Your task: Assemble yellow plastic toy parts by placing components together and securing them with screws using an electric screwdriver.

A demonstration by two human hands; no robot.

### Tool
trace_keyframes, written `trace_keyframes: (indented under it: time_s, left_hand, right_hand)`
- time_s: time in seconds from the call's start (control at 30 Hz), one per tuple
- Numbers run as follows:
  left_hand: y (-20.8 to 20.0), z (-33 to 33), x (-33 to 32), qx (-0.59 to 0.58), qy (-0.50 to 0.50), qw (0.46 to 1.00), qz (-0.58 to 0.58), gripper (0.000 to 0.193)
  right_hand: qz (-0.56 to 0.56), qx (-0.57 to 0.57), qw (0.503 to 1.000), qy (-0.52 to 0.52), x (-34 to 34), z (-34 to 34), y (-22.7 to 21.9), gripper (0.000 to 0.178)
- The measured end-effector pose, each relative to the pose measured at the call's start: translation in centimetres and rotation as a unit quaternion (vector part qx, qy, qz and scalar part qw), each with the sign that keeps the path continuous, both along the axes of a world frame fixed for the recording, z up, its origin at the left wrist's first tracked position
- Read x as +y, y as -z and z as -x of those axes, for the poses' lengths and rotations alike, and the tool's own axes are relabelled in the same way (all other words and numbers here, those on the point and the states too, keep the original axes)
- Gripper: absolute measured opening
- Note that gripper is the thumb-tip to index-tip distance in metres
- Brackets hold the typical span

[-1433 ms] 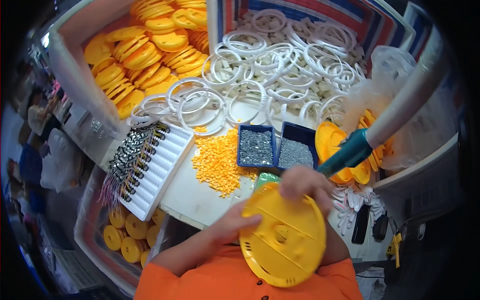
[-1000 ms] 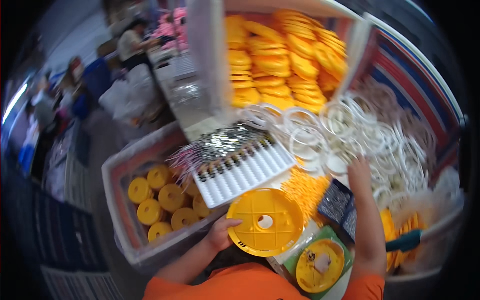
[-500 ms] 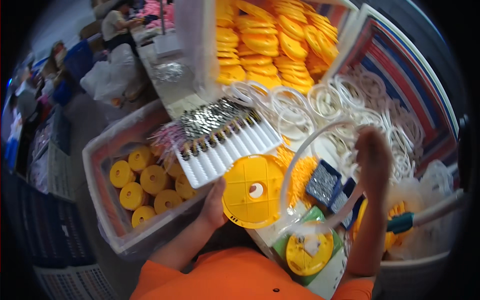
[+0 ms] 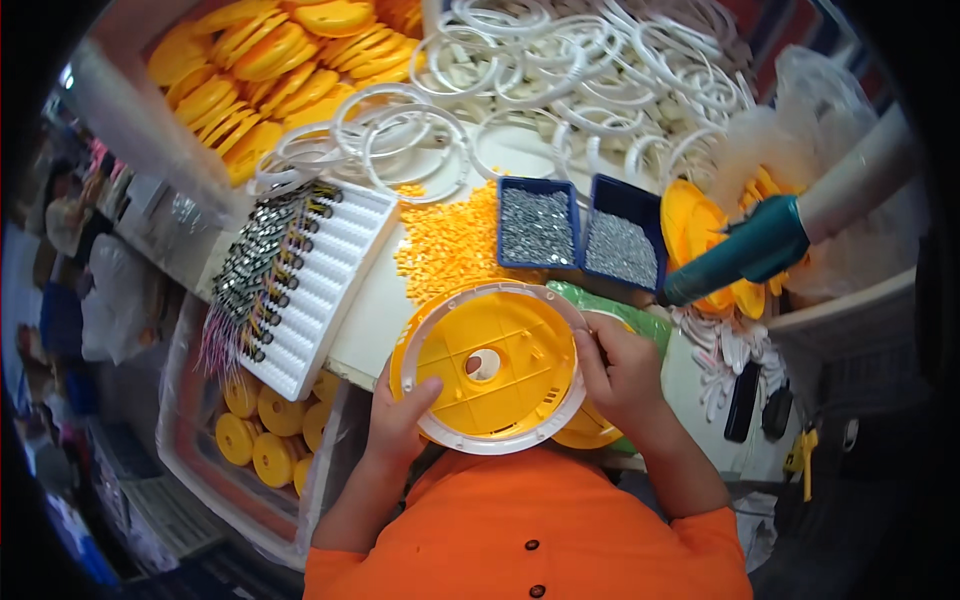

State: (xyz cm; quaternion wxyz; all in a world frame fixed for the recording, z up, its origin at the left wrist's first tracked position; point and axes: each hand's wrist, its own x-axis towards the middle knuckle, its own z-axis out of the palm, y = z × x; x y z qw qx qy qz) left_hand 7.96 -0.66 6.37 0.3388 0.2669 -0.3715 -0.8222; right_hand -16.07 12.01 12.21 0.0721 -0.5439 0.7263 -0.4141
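A round yellow plastic housing (image 4: 525,365) with a hole in its middle is held in front of my orange shirt. Around its rim lies a white plastic ring (image 4: 490,443). My left hand (image 4: 398,412) grips the left edge of both, thumb over the ring. At the right edge my right hand (image 4: 622,370) pinches the ring and housing, its fingertips partly hidden. Beneath them, mostly covered, another yellow round piece (image 4: 592,430) shows near a green pad (image 4: 655,328).
Beyond lie small yellow parts (image 4: 450,245), two blue trays of metal pieces (image 4: 540,225), and many white rings (image 4: 590,85). A white ridged tray (image 4: 325,270) holds wired parts. A teal-grey power tool (image 4: 745,255) juts in from the right. Yellow spools (image 4: 275,460) fill the bin at left.
My right hand has brought the white ring down onto the yellow housing and now holds its right edge. The housing stays in my left hand. The view has shifted toward the right.
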Motion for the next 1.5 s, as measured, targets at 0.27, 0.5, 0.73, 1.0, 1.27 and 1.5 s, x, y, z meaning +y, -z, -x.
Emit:
trace_keyframes:
  time_s: [0.27, 0.5, 0.73, 1.0, 1.27, 1.5]
  left_hand:
    - [-0.2, 2.1, 0.6, -0.020, 0.093, 0.995, 0.007, 0.107]
    - [-0.9, 3.1, 0.4, -0.013, 0.133, 0.990, 0.050, 0.104]
    - [-0.5, 3.3, 0.8, -0.151, 0.111, 0.928, 0.323, 0.091]
    - [-2.9, 4.0, -0.6, -0.051, 0.170, 0.981, 0.077, 0.085]
    - [-1.1, 4.6, -1.6, -0.128, 0.104, 0.963, 0.215, 0.051]
    - [-1.0, 5.9, -0.9, -0.202, 0.003, 0.938, 0.283, 0.036]
  right_hand:
    - [0.055, 0.029, 0.997, 0.056, 1.9, 0.9, 0.6, 0.023]
    - [0.001, 0.062, 0.996, 0.070, 2.8, 1.3, 0.5, 0.022]
    - [-0.038, 0.071, 0.989, 0.126, 3.0, 0.6, 1.2, 0.021]
    - [-0.023, -0.070, 0.995, 0.061, 4.1, 1.9, 2.4, 0.025]
    - [-0.117, -0.272, 0.953, 0.054, 5.9, 1.1, 3.4, 0.037]
    - [0.028, -0.408, 0.913, -0.005, 5.1, -1.3, 2.1, 0.035]
